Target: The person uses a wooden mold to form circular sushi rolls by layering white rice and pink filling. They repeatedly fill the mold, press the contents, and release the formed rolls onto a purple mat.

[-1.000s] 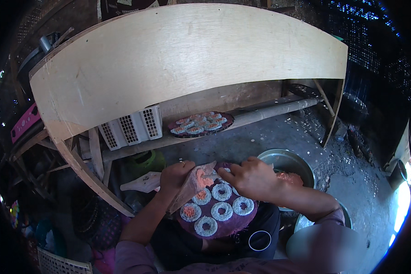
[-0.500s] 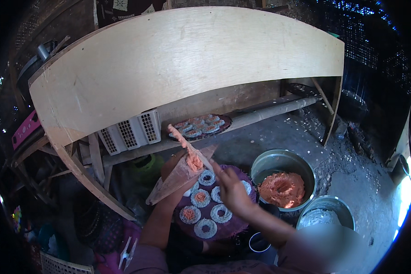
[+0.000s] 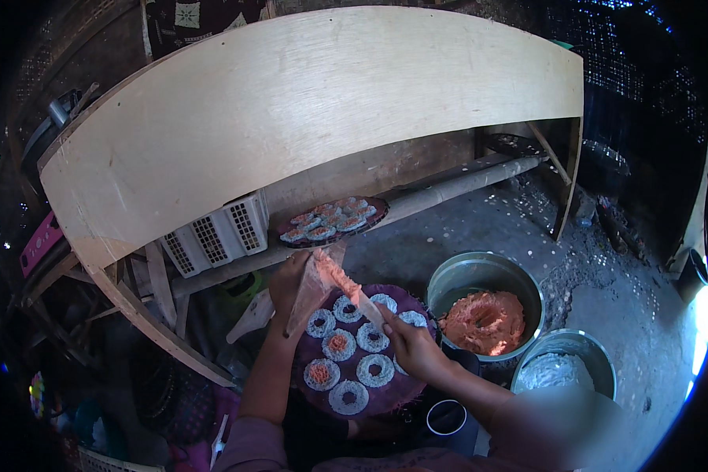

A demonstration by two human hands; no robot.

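My left hand [image 3: 288,277] is closed around a clear plastic piping bag [image 3: 307,297], its wide mouth facing up. My right hand [image 3: 414,346] grips a flat, pale spatula [image 3: 371,310] that slants up to the left. A long lump of orange paste [image 3: 340,279] clings to the spatula's far end, at the bag's mouth. Below both hands lies a round purple tray [image 3: 307,385] with several white crumbly rings, among them a plain ring [image 3: 348,398]. Orange strands fill the middle of two, one being a filled ring [image 3: 321,374]. A pale pointed piece [image 3: 252,316] shows left of my left wrist.
At right stand a large metal pot [image 3: 486,267] of orange paste and a smaller pot [image 3: 598,354] of whitish stuff. Behind, a second tray [image 3: 381,211] of filled rings rests under a plywood table [image 3: 322,86], beside a white crate [image 3: 216,232]. A cup [image 3: 447,417] is near my lap.
The spatula with its paste has come down and to the right. The piping bag has tilted more upright and moved slightly left, uncovering more rings.
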